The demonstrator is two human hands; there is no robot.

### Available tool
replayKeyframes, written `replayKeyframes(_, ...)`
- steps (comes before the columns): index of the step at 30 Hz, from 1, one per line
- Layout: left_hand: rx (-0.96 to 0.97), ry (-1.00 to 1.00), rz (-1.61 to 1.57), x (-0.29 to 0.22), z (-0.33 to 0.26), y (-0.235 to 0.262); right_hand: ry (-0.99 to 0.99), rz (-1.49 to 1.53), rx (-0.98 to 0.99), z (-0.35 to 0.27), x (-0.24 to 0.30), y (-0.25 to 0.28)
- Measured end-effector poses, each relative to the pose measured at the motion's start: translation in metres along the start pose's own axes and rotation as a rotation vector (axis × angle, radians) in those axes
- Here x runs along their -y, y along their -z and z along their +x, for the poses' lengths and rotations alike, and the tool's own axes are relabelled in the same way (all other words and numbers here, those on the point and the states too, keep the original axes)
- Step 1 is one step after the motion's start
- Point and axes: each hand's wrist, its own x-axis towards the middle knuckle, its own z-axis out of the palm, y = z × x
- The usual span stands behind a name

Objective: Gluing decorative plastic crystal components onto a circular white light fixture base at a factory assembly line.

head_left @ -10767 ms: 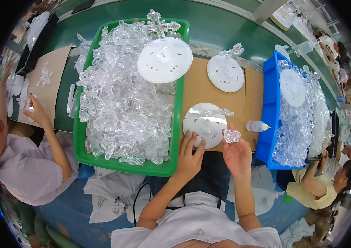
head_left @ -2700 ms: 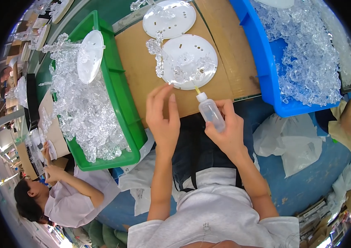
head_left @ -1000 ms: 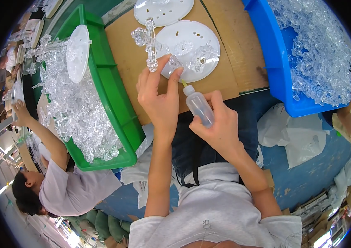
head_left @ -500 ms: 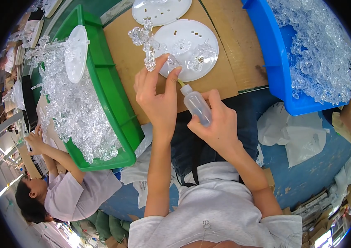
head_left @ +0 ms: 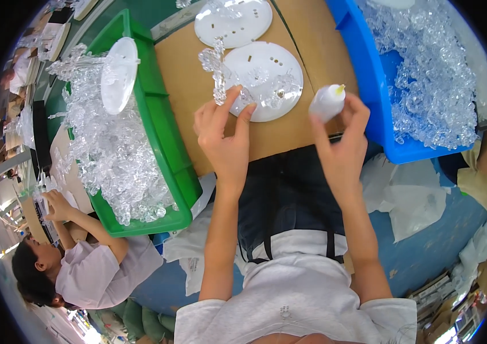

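Observation:
A round white disc with small holes lies on the cardboard, with clear plastic crystal-like pieces on it. My left hand is at its near left edge, thumb and forefinger closed around a small clear plastic piece. Just beyond those fingers a knobbly clear plastic branch stands up. To the right, my right hand grips a whitish squeeze bottle whose yellow tip points up and to the right. Motion blurs this hand and the bottle a little.
Another white disc lies behind on the cardboard. A green bin full of clear pieces stands left, a white disc resting on its load. At right is a blue bin of similar pieces. A co-worker works at far left.
My right hand has carried the squeeze bottle away from my left fingers, to the right and farther off, turning its tip upward. My left hand keeps its pinch at the disc's edge.

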Motion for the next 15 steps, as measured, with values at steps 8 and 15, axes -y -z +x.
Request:
replayKeyframes(8,-0.023,-0.095,0.061,0.003,-0.037,0.025,0.079,-0.195,-0.121,0.028,-0.013,-0.011)
replayKeyframes(15,-0.045,-0.095,0.127,0.031,-0.064,0.03,0.059,-0.304,0.351,0.012,0.092,0.049)
